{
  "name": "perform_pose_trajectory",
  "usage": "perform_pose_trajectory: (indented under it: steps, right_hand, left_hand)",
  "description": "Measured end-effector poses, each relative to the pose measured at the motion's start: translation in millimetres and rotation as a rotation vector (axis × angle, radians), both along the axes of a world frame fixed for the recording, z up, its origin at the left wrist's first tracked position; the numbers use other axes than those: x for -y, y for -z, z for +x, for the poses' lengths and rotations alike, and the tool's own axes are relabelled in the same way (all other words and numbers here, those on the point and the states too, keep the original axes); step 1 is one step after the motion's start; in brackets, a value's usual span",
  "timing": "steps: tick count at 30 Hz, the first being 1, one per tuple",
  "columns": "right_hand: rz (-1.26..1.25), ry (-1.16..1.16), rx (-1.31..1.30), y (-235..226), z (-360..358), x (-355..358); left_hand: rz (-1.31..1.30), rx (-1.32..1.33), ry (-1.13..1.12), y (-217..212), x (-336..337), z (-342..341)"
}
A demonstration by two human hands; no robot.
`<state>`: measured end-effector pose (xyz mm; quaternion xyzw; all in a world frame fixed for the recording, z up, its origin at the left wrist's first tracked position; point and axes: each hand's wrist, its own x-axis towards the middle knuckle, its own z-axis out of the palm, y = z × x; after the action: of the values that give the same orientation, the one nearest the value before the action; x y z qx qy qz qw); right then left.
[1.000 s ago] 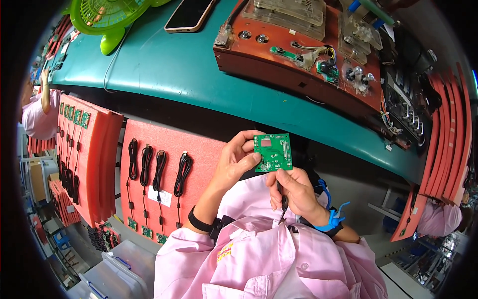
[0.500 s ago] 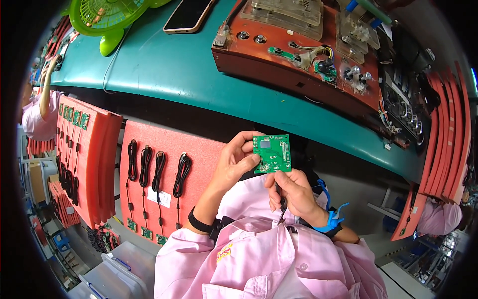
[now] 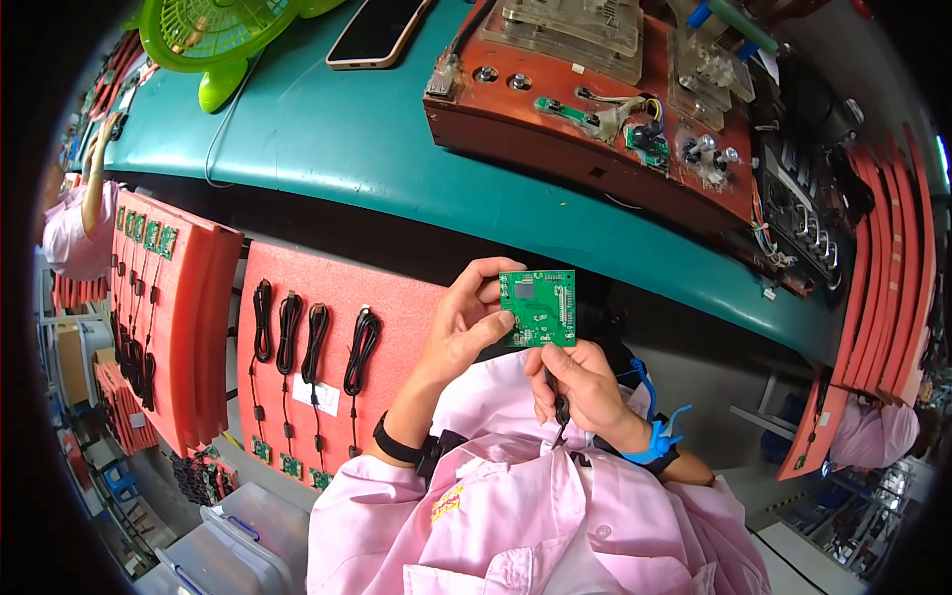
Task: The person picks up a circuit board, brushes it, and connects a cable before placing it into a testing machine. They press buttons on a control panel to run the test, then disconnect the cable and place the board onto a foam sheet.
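1. My left hand [image 3: 466,322] grasps the green circuit board [image 3: 540,312] by its left edge, thumb on the upper face and fingers partly hidden behind.
2. My right hand [image 3: 587,387] is closed in a pinch at the board's near edge; a dark cable [image 3: 561,412] hangs beneath its fingers. Whether cable and board join, I cannot tell.
3. The board is held in the air, its populated face toward me, just short of the front edge of the teal bench [image 3: 327,139].
4. At my wrists: a black band [image 3: 395,441], left; a blue strap [image 3: 662,441], right.
5. Left of my hands, below the bench's front edge, a red foam sheet [image 3: 397,293] bears four coiled black cables [image 3: 313,342] in a row, with small green boards [image 3: 291,465] along its lower edge.
6. A stack of foam sheets [image 3: 213,337] stands farther left.
7. On the bench, a red-brown fixture box [image 3: 585,169] sits along the front edge toward the right end; a phone [image 3: 377,35] lies left of it, and a green fan [image 3: 220,84] stands beyond that.
8. By the bench's left end appears a co-worker's pink sleeve [image 3: 79,233].
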<state>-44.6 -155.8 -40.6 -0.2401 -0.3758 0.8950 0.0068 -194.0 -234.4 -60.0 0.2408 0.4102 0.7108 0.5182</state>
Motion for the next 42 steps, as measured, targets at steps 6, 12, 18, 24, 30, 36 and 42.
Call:
perform_pose_trajectory:
  steps: [6, 12, 18, 24, 30, 36, 42]
  right_hand:
    - [-0.002, 0.005, 0.015, -0.2, -0.6, -1.2]
    - [0.025, 0.014, 0.024, -2.1, -0.1, -2.7]
    - [0.028, 0.029, 0.005, -2.8, 0.2, -3.9]
    - [0.548, 0.008, 0.094, -26.4, 11.7, -15.3]
    - [1.812, 0.217, 0.444, -78.5, 40.5, -52.5]
    - [1.789, 0.158, 0.500, -70.1, 46.8, -57.5]
    - [1.887, 0.102, 0.704, -75.2, 43.1, -66.4]
  left_hand:
    - [0.061, -0.052, -0.028, 1.5, 0.0, 0.0]
    - [0.084, -0.078, -0.038, -2.0, -1.2, 0.6]
    - [0.129, -0.122, -0.040, 1.5, -2.2, -0.5]
    - [0.050, -0.137, -0.016, -14.8, -3.4, 4.5]
    - [-0.148, -0.471, 0.072, -14.0, -10.1, 2.3]
    - [-0.274, -1.048, 0.299, -14.9, -8.2, 9.1]
    - [-0.329, -1.128, 0.333, -16.0, -20.2, 4.8]
